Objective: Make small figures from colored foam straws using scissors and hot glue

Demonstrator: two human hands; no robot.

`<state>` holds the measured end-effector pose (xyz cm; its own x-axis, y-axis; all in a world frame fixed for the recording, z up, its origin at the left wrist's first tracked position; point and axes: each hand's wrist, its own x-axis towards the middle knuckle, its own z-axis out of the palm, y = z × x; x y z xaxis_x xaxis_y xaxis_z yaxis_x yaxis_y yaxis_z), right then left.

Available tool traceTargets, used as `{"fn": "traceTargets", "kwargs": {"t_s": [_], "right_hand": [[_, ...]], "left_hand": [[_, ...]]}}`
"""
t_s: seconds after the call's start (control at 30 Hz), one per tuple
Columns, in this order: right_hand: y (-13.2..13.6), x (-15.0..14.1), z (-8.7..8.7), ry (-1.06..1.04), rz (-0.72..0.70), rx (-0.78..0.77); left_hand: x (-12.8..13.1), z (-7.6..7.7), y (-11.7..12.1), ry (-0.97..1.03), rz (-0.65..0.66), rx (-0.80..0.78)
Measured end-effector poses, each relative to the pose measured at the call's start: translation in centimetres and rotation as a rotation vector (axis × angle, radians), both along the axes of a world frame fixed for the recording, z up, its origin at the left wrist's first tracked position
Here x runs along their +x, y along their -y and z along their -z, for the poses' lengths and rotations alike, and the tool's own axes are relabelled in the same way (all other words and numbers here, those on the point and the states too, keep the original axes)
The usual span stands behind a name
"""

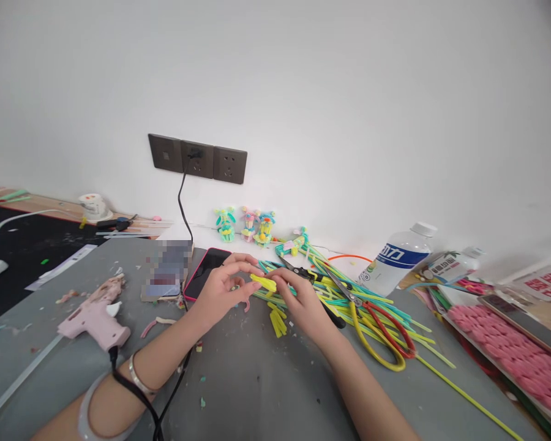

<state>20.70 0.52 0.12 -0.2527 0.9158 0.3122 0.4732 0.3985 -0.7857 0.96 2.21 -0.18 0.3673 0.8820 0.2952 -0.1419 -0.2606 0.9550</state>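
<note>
Between my two hands is a small bundle of short yellow pipe-cleaner pieces (264, 283). My left hand (227, 285) pinches its left end between thumb and fingers. My right hand (300, 300) is closed at its right end, fingertips touching the yellow piece. More short yellow pieces (278, 321) lie on the grey mat just below. Behind and right of my right hand spreads a pile of long yellow, green and teal pipe cleaners (395, 312). Scissors with one red and one yellow handle (379, 334) rest on that pile, next to black-handled pliers (298, 266).
A pink hot glue gun (96, 318) with a black cord lies left. Phones (206, 272) sit behind my left hand. Several small pipe-cleaner figures (264, 228) stand by the wall. A bottle (395, 257) leans at back right, near pink braided material (509, 349).
</note>
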Motion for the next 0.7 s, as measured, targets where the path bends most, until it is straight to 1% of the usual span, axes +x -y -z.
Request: {"fn": "traceTargets", "kwargs": {"t_s": [0.07,0.13,0.27,0.43,0.5,0.6,0.7], "right_hand": [[0.1,0.0,-0.5,-0.144,0.011,0.008],[0.3,0.0,-0.7,-0.222,-0.005,0.034],[0.6,-0.4,-0.7,-0.184,-0.031,0.097],[0.6,-1.0,-0.6,-0.181,-0.018,0.16],[0.6,-1.0,-0.6,-0.21,-0.011,0.141],[0.7,-0.9,-0.7,-0.281,-0.015,0.05],[0.7,-0.8,-0.7,-0.315,-0.051,-0.031]], "left_hand": [[0.0,0.1,-0.1,-0.023,-0.019,-0.001],[0.0,0.2,-0.1,-0.04,-0.035,-0.006],[0.0,0.3,-0.3,-0.051,-0.054,-0.001],[-0.1,0.4,-0.4,-0.047,-0.047,0.015],[0.0,0.3,-0.3,-0.035,-0.042,0.018],[0.0,0.0,-0.1,-0.015,-0.035,0.009],[0.1,-0.1,0.0,0.015,-0.034,-0.002]]}}
